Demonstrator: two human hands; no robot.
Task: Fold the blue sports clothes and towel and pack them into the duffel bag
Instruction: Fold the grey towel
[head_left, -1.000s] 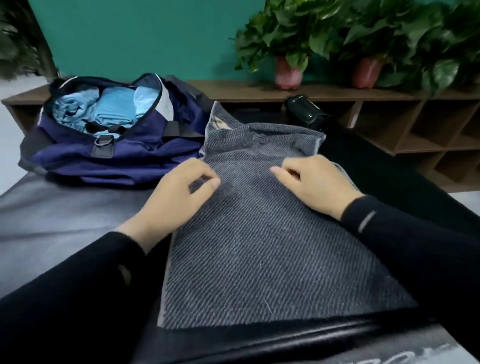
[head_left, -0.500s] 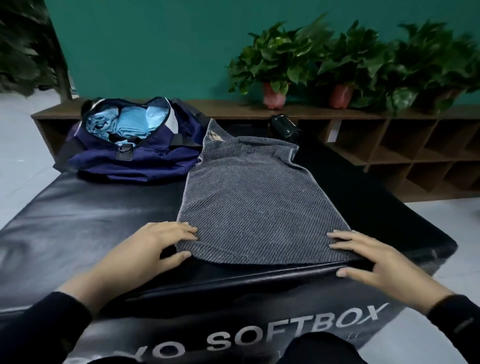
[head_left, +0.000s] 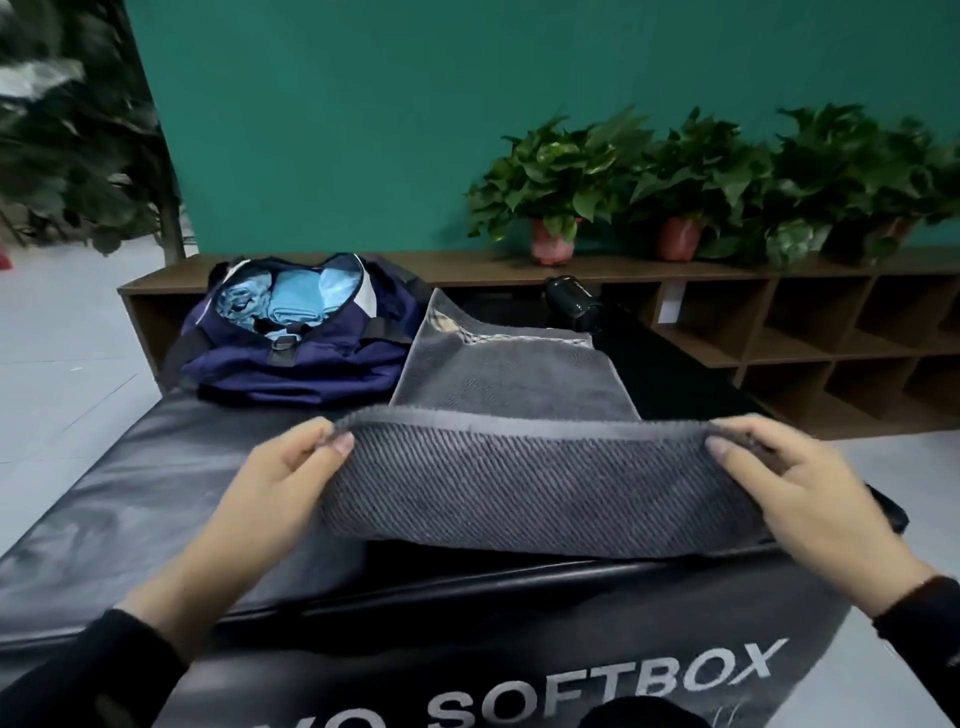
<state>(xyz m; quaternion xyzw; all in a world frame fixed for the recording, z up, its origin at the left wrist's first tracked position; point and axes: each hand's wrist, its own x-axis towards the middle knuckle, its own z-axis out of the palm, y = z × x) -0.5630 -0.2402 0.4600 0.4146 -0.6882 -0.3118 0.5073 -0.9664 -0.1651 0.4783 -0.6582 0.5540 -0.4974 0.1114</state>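
Both hands are closed on the near hem of the grey towel (head_left: 524, 493): the left hand (head_left: 275, 493) pinches the left near corner between thumb and curled fingers, and the right hand (head_left: 795, 493) pinches the right near corner in the same way. Between the hands the hem is lifted off the black padded bench (head_left: 119, 499) and sags in a shallow arc, while the far part of the towel lies flat beyond the hands, its far left edge touching the navy duffel bag (head_left: 291, 358). The bag stands open beyond the left hand, with light blue clothes (head_left: 291, 306) seen inside it. The towel is judged to be soft, limp and light, with a ribbed weave that should not slip; the two corners are judged the right places to hold, since the hem is kept straight there and can be carried over to the far edge. Half a second earlier the towel lay flat and the hands rested open at its near corners; now the corners have been gripped and the hem raised.
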